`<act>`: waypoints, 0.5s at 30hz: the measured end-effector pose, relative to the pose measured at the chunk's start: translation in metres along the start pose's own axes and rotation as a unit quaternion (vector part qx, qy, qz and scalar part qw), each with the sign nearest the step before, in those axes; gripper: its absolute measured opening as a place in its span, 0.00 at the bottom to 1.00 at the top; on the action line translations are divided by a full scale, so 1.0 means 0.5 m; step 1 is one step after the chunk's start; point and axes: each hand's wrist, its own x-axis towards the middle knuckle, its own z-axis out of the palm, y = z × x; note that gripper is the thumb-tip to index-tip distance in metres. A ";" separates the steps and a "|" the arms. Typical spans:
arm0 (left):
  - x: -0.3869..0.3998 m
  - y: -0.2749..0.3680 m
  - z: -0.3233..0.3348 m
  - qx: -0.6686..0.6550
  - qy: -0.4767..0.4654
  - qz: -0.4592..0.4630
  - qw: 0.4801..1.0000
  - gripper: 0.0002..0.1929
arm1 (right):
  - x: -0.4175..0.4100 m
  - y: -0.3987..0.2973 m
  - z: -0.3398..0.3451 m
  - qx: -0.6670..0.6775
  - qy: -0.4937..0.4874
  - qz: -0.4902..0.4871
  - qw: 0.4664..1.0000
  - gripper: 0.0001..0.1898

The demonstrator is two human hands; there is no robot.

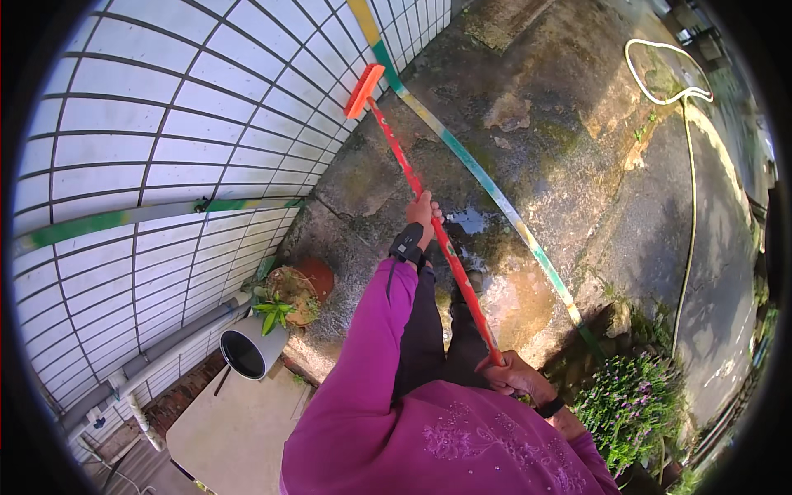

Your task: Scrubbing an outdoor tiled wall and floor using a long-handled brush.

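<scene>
My left hand grips the middle of a red handle with worn paint. Lower down, my right hand is closed around the handle's near end, in front of my body. At the far end sits an orange scrub brush head, its bristle side turned toward the white tiled wall. Whether the bristles touch the tiles, I cannot tell. The handle slants up and left over wet, stained concrete ground. Both wrists wear black bands, the left one with a bulky device.
A green-and-yellow banded pole runs right of the brush. A potted plant, a grey bucket and a pale board are at lower left. A purple-flowered bush stands lower right; a hose lies beyond it.
</scene>
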 end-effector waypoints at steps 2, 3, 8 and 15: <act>-0.056 -0.036 -0.057 -0.039 0.037 0.048 0.997 0.07 | -0.034 0.020 -0.039 -0.017 -0.003 0.017 1.000 0.09; -0.092 -0.059 -0.074 -0.042 0.053 0.051 0.996 0.07 | -0.060 0.032 -0.065 -0.038 -0.017 0.057 0.997 0.10; -0.268 -0.117 -0.151 -0.049 0.085 0.060 0.993 0.08 | -0.149 0.094 -0.155 -0.053 -0.081 0.083 0.992 0.14; -0.214 -0.060 -0.169 0.038 0.090 0.125 0.987 0.10 | -0.151 -0.034 -0.049 -0.082 -0.005 0.074 0.994 0.12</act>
